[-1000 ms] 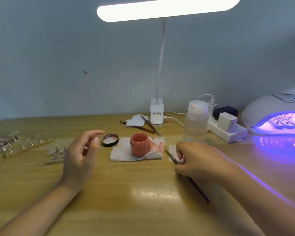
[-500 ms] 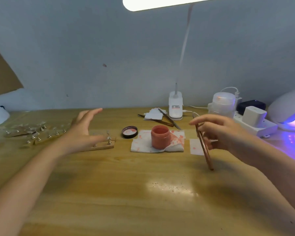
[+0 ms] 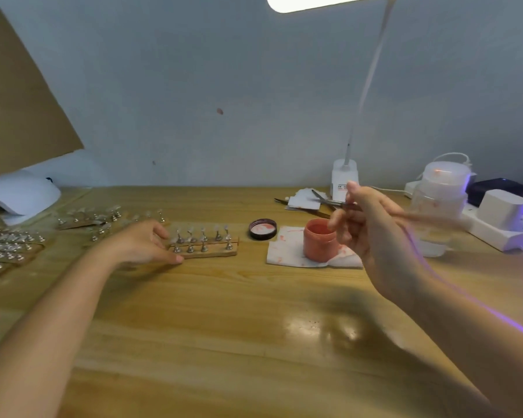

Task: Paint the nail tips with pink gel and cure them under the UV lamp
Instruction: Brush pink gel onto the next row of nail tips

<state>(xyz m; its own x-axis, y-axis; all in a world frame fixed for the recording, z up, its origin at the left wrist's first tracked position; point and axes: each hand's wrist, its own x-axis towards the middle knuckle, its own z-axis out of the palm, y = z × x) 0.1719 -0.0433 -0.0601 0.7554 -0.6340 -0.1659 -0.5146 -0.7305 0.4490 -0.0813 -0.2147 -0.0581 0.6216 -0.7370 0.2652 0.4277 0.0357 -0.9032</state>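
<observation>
Your left hand (image 3: 147,244) grips the near end of a wooden strip (image 3: 212,251) left of centre in the frame, thumb along its front edge and fingers curled over the back. That strip carries two short rows of clear nail tips (image 3: 203,235) on small metal stands, all unpainted as far as the frame shows. Your right hand (image 3: 372,233) pinches a thin brush (image 3: 429,218) just above the open pot of pink gel (image 3: 319,239), which sits on a stained paper towel (image 3: 287,251) right of centre; the pot's lid (image 3: 262,229) lies just beside the towel's left corner. The brush is blurred, so you cannot tell how much gel its bristle end carries.

The main risk is the strip itself. It is light and you hold it by one end only, so a quick drag or lift could topple the stands or swing the far end into the lid. Your right hand hangs very close to the pot's rim, and a careless dip could tip it off the towel. A loaded brush passing over the bare table (image 3: 254,327) could drip. More strips of tips (image 3: 12,248) lie at the left edge, near your left forearm, and a wide sweep of the arm could scatter them. The UV lamp is not in view, so the carry to it calls for a look first.
</observation>
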